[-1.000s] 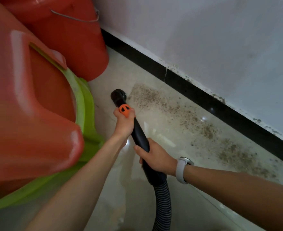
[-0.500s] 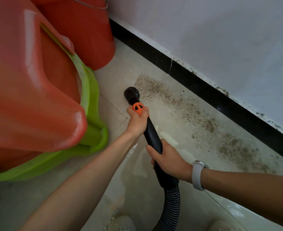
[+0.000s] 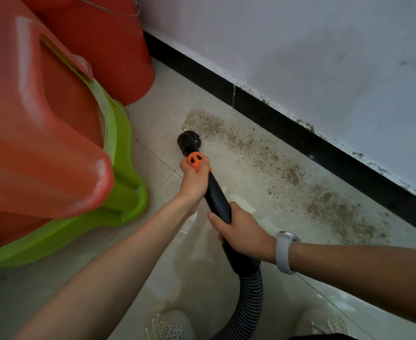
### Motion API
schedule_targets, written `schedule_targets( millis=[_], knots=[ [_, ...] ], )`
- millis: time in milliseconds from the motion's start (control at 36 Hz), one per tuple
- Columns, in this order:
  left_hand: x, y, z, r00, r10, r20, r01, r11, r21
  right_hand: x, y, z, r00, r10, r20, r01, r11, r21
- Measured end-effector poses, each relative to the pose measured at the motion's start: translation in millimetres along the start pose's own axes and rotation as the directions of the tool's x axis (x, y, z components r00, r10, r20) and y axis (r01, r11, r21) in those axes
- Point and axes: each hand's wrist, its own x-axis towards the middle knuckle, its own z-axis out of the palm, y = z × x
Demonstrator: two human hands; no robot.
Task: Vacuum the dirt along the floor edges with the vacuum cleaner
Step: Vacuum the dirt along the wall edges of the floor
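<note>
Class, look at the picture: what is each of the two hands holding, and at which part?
Both grip the black vacuum wand: the left hand near the nozzle, at the orange button; the right hand lower down, above the ribbed hose.

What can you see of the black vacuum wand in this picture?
The vacuum wand is a black, smooth plastic tube slanting down to the floor. Its round nozzle sits at the near edge of the dirt. The left hand grips an orange part; the right hand grips lower, above the ribbed hose.

bare forearms — pale grey wristband (image 3: 283,251) on right wrist
</note>
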Motion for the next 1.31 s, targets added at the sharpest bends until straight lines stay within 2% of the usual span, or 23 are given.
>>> schedule_targets(
  millis=[194, 306, 417, 556, 833, 1083, 1306],
  knots=[
    [28, 18, -26, 0.997, 0.009, -0.072, -0.015, 0.996, -0.086, 34, -34, 8, 0.998, -0.027, 0.059, 0.03, 0.998, -0.047],
    [40, 21, -27, 0.996, 0.04, -0.075, -0.044, 0.998, -0.052, 48, -40, 7, 0.999, -0.018, 0.039, 0.02, 0.999, -0.044],
    [49, 26, -25, 0.995, 0.09, -0.05, -0.09, 0.996, 0.005, 60, -42, 5, 1.0, -0.028, 0.009, 0.028, 0.998, -0.055],
    [62, 39, -21, 0.996, 0.084, -0.011, -0.083, 0.996, 0.034, 73, -45, 2, 0.998, -0.022, -0.051, 0.019, 0.997, -0.07],
    [84, 60, -13, 0.993, 0.078, 0.085, -0.082, 0.996, 0.041, 92, -52, -8, 0.997, -0.012, -0.08, 0.013, 1.0, 0.003],
    [82, 50, -4, 0.987, 0.116, 0.11, -0.116, 0.993, -0.008, 95, -39, -11, 0.994, -0.005, -0.105, 0.007, 1.0, 0.023],
    [58, 36, 5, 0.985, 0.086, 0.148, -0.062, 0.985, -0.163, 81, -22, -9, 0.993, 0.0, -0.12, 0.0, 1.0, 0.006]
  ],
)
